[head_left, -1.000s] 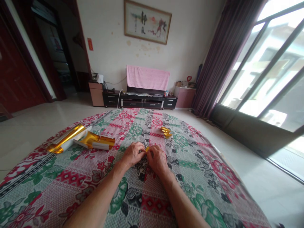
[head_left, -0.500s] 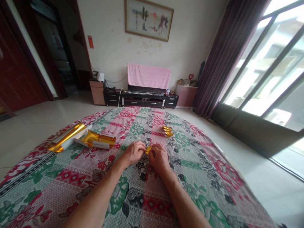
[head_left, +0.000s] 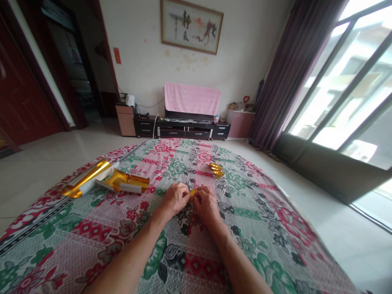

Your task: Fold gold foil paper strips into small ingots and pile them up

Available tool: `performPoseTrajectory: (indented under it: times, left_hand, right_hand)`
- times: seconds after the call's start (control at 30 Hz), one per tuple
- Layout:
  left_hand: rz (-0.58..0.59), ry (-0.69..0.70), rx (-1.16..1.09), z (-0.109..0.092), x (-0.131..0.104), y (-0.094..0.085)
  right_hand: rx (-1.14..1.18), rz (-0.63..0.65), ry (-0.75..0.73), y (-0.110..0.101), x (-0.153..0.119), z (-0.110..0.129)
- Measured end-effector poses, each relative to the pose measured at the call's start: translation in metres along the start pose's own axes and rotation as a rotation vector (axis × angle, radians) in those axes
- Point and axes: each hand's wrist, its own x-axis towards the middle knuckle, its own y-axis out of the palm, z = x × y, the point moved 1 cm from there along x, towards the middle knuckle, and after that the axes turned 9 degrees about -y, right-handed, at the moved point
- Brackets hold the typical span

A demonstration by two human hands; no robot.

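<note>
Between my two hands is a small piece of gold foil paper (head_left: 192,192), mostly hidden by the fingers. My left hand (head_left: 176,198) pinches its left side, thumb and fingers pressed together. On its right side my right hand (head_left: 206,203) is closed in a pinch too. Both hands rest low over the patterned cloth (head_left: 134,237). Beyond them, slightly right, lie several folded gold foil pieces (head_left: 217,170) in a short row. To the left are curled gold foil sheets with white backs (head_left: 131,182) and a rolled gold foil sheet (head_left: 92,175).
The cloth covers a large rounded surface reaching towards a low black TV cabinet (head_left: 174,132). A pink towel (head_left: 192,98) drapes over the television. At right are a purple curtain (head_left: 284,73) and glazed doors; a dark red door (head_left: 21,90) stands left.
My left hand has shifted slightly right and its fingers have turned in closer to my right hand. Less of the gold foil piece shows now. The other foil stays put.
</note>
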Motion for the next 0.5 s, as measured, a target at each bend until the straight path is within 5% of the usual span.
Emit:
performPoseTrajectory:
  times: [0.5]
  left_hand:
    - [-0.013, 0.005, 0.047, -0.0007, -0.0004, 0.0032]
  right_hand:
    - [0.004, -0.014, 0.029, -0.0033, -0.0004, -0.0032]
